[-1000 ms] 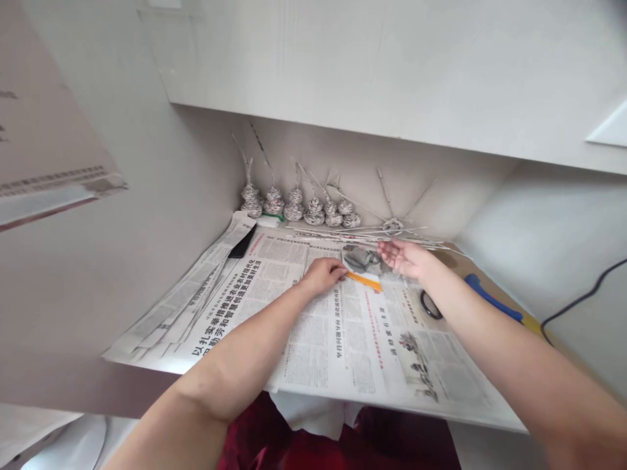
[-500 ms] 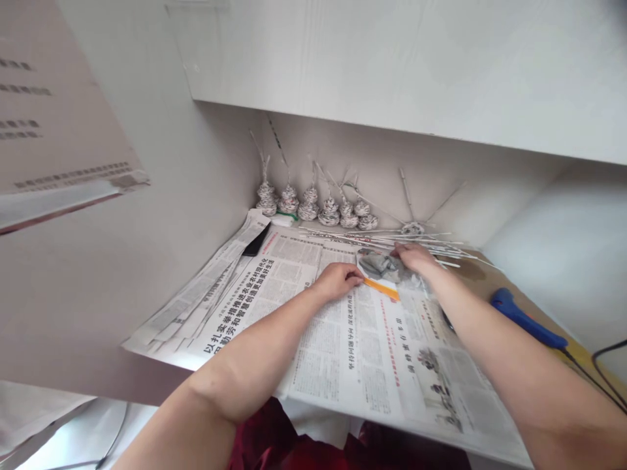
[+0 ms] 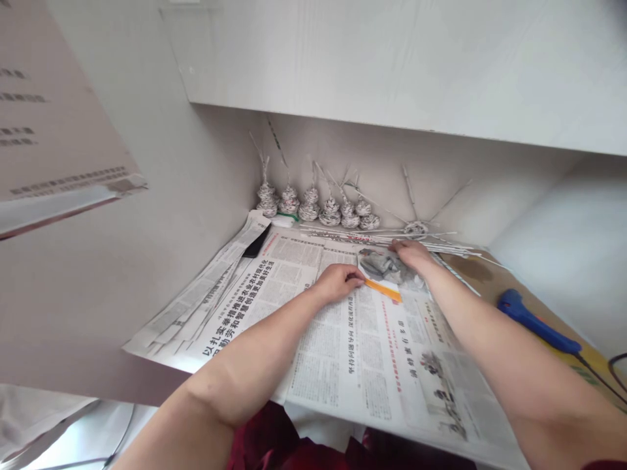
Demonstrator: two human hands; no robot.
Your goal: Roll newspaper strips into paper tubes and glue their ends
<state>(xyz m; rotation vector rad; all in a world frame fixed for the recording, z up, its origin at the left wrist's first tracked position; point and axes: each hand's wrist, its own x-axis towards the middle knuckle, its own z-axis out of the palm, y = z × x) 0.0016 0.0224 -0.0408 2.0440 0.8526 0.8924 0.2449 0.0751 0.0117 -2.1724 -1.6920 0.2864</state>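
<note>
My left hand rests on the newspaper, its fingers pinched on one end of a flat orange strip. Farther back, my right hand lies with bent fingers against a bundle of thin rolled-paper sticks; its fingertips are partly hidden, and it seems to grip some of them. Crumpled grey material, perhaps clear film or a printed picture, lies between the hands. A woven paper ring with sticks poking out sits behind the bundle.
Several woven paper gourds line the back wall. Layered newspaper strips lie left, beside a black flat object. A blue glue gun with a cord lies right. An overhanging white panel hangs above the newspaper-covered table.
The stick bundle by my right hand has shifted slightly right and looks more gathered, with one stick lying apart near the forearm. My left hand keeps the orange strip almost in place.
</note>
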